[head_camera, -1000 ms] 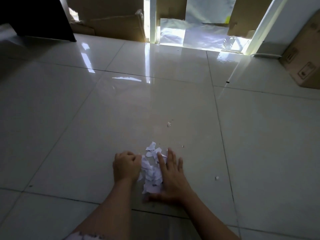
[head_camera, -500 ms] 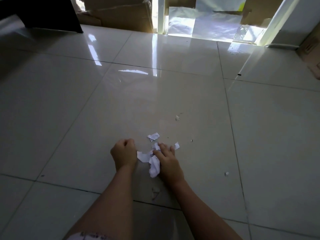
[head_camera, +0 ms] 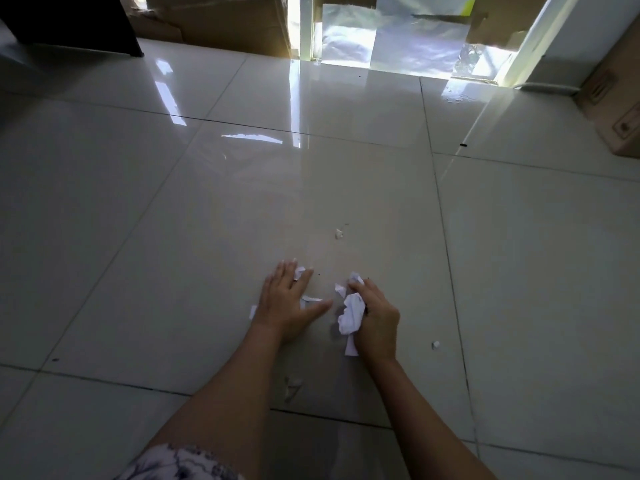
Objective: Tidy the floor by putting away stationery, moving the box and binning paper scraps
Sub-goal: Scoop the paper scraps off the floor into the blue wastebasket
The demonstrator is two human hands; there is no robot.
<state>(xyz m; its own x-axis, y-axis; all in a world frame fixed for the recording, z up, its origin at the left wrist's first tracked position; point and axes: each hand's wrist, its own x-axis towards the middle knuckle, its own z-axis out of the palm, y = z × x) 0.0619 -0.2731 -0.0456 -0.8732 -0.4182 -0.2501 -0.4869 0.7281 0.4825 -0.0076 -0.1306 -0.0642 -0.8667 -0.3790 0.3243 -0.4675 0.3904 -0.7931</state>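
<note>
My right hand (head_camera: 375, 317) is closed around a bunch of white paper scraps (head_camera: 351, 313) just above the glossy tiled floor (head_camera: 207, 220). My left hand (head_camera: 289, 303) lies flat on the floor with its fingers spread, covering a few loose scraps (head_camera: 299, 273). A small scrap (head_camera: 252, 311) pokes out at its left edge, and another loose scrap (head_camera: 339, 289) lies between the two hands. Tiny bits rest farther off: a crumb (head_camera: 338, 233) ahead and a crumb (head_camera: 436, 345) to the right.
A cardboard box (head_camera: 613, 105) stands at the right edge. More cardboard boxes (head_camera: 221, 22) line the far wall beside a bright doorway (head_camera: 398, 43). A dark piece of furniture (head_camera: 69, 22) sits at the top left. A small black speck (head_camera: 463, 145) lies on the tiles.
My left hand went from a fist to flat and spread on the floor. My right hand closed over the scraps and gathered them into a bunch. The pile is now much smaller.
</note>
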